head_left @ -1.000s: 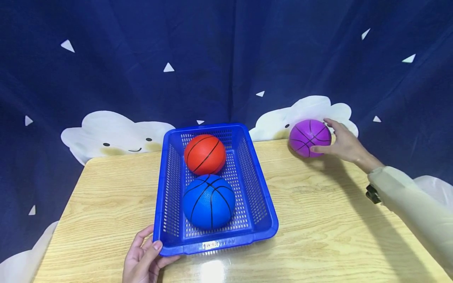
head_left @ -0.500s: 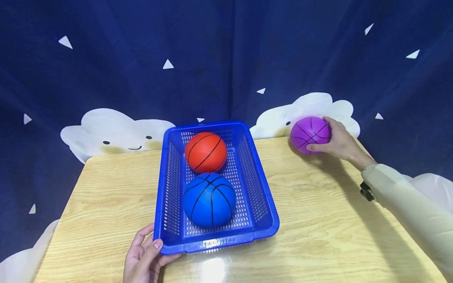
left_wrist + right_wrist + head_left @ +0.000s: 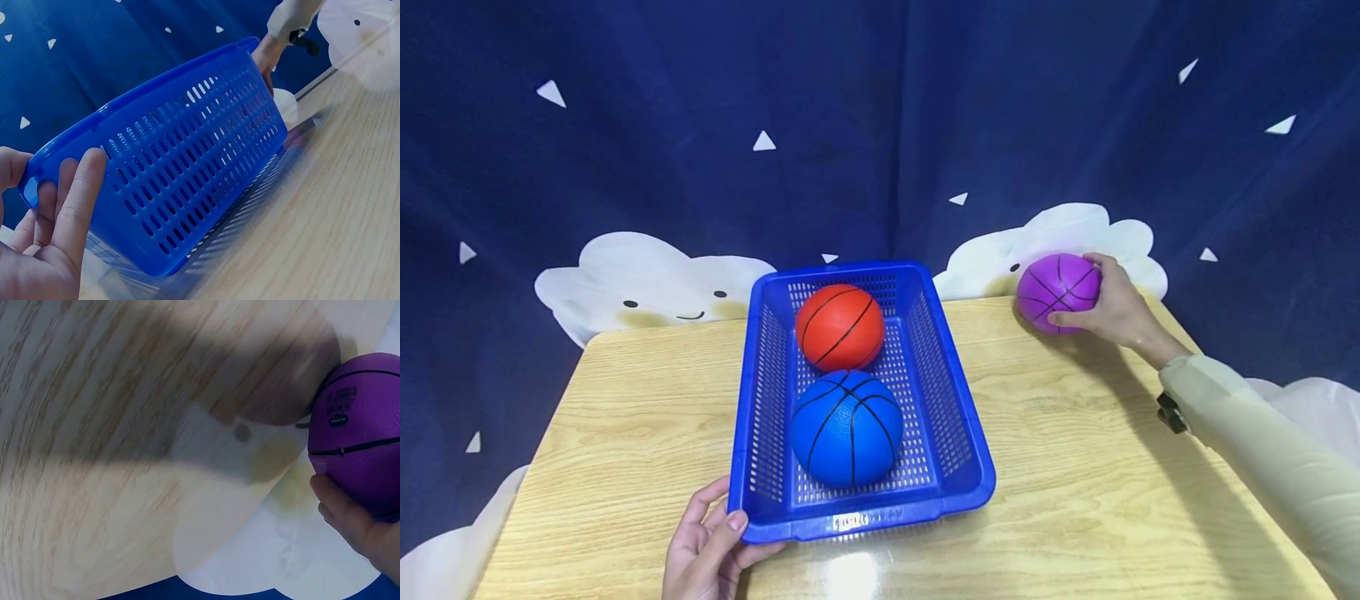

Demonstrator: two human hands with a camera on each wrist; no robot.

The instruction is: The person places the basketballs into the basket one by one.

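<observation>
My left hand grips the near left corner of a blue plastic basket, thumb over the rim; in the left wrist view some fingers lie along its slotted wall. Inside the basket are a red ball with black lines, at the far end, and a blue ball nearer me. At the table's far right, my right hand holds a purple ball, thumb on the near side and fingers round the right. The right wrist view shows the purple ball partly cut off.
The basket stands on a light wooden table. Behind the table's far edge hangs a dark blue curtain with white clouds and triangles. A pale sleeve covers my right forearm, which reaches over the table's right side.
The fingers and thumb of my right hand have closed in on the purple ball, which has hardly moved. My left hand and the basket have stayed in place.
</observation>
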